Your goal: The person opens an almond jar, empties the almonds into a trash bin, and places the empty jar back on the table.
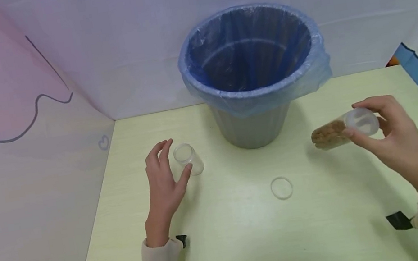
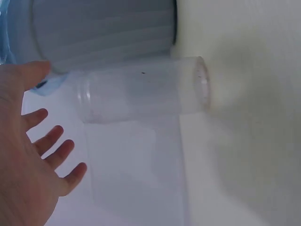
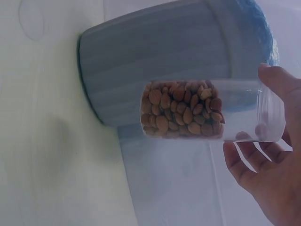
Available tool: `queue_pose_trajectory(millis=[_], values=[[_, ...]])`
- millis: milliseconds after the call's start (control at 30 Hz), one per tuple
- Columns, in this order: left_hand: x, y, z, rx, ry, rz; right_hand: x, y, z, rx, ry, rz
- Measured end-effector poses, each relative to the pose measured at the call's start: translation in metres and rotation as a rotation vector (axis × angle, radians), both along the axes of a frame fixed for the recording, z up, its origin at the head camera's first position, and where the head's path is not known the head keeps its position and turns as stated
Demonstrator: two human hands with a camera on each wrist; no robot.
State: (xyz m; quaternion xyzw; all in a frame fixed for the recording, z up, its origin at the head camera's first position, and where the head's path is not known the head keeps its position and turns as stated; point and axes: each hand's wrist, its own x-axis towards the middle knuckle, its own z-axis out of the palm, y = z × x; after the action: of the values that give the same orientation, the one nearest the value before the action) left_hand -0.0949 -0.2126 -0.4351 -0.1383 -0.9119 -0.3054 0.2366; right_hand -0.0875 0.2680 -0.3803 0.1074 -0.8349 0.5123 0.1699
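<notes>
While my right hand (image 1: 388, 134) pinches the tilted jar of almonds (image 1: 342, 128), my left hand (image 1: 163, 179) lies spread beside the empty jar (image 1: 189, 159). I'd tip slowly over the lined bin (image 1: 252, 64).

Head view looks down and forward over the table (image 1: 251, 242) — wrist views sit close, sideways, one per hand; all three share the lined bin (image 1: 253, 73) (image 2: 103, 33) (image 3: 160, 66).

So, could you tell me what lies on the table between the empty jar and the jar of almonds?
In the head view, a clear round lid lies flat between the empty jar and the jar of almonds, slightly nearer the person.
</notes>
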Motion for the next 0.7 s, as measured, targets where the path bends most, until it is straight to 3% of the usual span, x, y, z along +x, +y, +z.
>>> queue_pose_trajectory(millis=[133,233,467,700], values=[[0.002,0.011,0.010,-0.097,0.141,-0.049,0.003,-0.007,0.002,-0.025,0.045,0.078],[0.004,0.022,0.017,-0.151,0.204,-0.092,0.003,-0.012,0.002,-0.085,0.081,0.145],[0.002,0.044,0.023,-0.246,0.300,-0.167,0.004,-0.024,0.000,-0.288,0.098,0.296],[0.000,0.067,0.024,-0.336,0.325,-0.231,0.006,-0.038,-0.002,-0.336,0.072,0.349]])
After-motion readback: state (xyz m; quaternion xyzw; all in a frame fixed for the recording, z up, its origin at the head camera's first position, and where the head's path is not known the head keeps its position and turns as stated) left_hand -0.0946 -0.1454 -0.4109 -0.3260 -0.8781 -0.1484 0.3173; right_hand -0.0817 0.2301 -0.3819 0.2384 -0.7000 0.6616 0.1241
